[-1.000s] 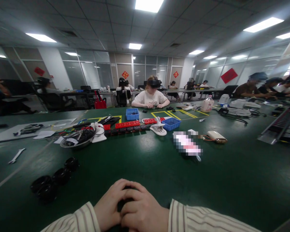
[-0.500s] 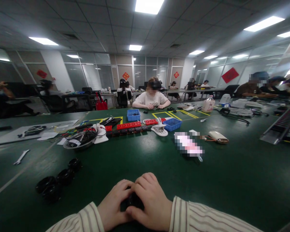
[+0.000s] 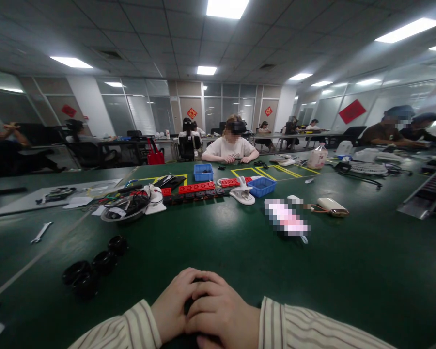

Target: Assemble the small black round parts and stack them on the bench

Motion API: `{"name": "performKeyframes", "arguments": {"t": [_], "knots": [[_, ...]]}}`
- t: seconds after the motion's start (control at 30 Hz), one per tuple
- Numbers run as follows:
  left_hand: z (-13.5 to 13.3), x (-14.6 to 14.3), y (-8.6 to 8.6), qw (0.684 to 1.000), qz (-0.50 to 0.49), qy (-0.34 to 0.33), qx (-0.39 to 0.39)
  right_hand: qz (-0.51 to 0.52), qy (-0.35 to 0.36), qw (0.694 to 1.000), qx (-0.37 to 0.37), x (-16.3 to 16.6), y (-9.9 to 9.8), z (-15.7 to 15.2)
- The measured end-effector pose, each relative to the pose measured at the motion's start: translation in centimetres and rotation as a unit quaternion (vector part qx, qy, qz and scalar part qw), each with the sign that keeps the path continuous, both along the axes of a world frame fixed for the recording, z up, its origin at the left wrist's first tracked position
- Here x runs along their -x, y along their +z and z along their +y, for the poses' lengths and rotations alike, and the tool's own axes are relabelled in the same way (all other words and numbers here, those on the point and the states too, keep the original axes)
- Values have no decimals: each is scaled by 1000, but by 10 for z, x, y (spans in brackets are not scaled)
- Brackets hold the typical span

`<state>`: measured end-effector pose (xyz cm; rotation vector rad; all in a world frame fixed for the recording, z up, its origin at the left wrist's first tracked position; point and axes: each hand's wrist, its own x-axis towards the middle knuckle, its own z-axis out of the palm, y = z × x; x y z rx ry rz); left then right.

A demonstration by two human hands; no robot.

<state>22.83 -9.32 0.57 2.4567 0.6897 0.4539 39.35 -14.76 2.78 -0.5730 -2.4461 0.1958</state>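
My left hand (image 3: 175, 304) and my right hand (image 3: 218, 308) meet low in the middle of the view, fingers curled over one another. Between them is a dark, glossy black part that showed a little half a second ago; now the fingers cover nearly all of it, so its kind cannot be made out. Left of the hands, several black round pieces with hollow tops (image 3: 84, 282) stand grouped on the green table (image 3: 189, 242).
A wrench (image 3: 41, 232) lies at the left. Farther back are a metal bowl of cables (image 3: 125, 213), red power strips (image 3: 199, 187), a white clamp base (image 3: 241, 195), blue bins (image 3: 261, 187) and a power bank (image 3: 332, 207). Across the table sits a person (image 3: 230, 145).
My right hand's fingers have folded down across my left fingers, covering the black part that showed between the hands. The view has turned slightly left.
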Motion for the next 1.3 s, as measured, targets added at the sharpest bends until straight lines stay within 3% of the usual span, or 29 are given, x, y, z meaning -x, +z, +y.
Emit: {"name": "performKeyframes", "arguments": {"t": [0.17,0.37,0.5,0.7,0.9,1.07,1.17,1.3], "knots": [[0,2,-2,1000,-7,-6,-7,66,-120,989,61,-7,14,-4],[1,1,-1,1000,1,-15,-1,60,-230,967,88,-6,3,4],[-2,-1,5,1000,-4,-5,4,21,-220,970,97,-3,1,4],[-7,-3,12,1000,6,-3,7,24,-103,993,44,-1,-1,5],[-2,-2,-2,1000,-24,17,-1,-3,-30,999,14,1,2,0],[0,1,-3,1000,-31,-5,4,57,-117,990,55,-6,14,-6],[0,2,1,1000,-1,-3,4,99,-192,974,65,-7,11,-3],[0,1,3,1000,23,2,7,74,-243,964,76,-5,4,2]]}}
